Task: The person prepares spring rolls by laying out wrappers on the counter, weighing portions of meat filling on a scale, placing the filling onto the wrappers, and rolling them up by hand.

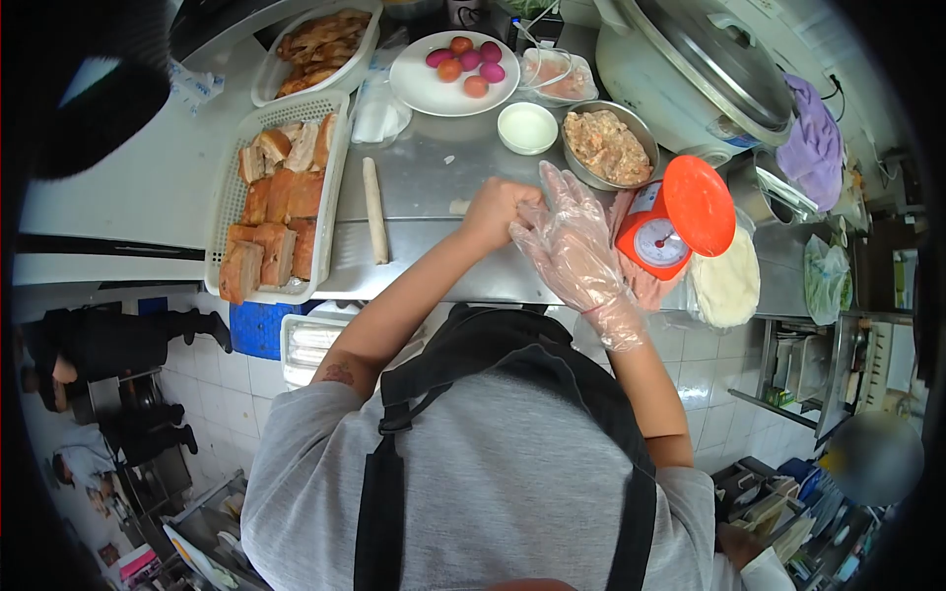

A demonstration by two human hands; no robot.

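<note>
My left hand (501, 215) is bare and closed, its fingers pinching the edge of a clear plastic glove (576, 236) near the thumb side. That glove covers my right hand (572, 258), whose fingers are stretched out above the steel counter. Just left of my left hand, a small pale piece (459, 207) shows, partly hidden. Further left lies a long pale dough roll (374, 212). Beyond my right hand stands a steel bowl of minced filling (609, 146). Right of the glove is a red kitchen scale (658, 241) with a tilted red pan (700, 205).
A basket of roasted pork (286, 197) sits at left, with a plate of pink and orange eggs (414, 84) behind. Near the filling are a small white bowl (527, 128) and a big lidded pot (680, 79). Pale dough in plastic (727, 281) lies at right. Other people stand far left.
</note>
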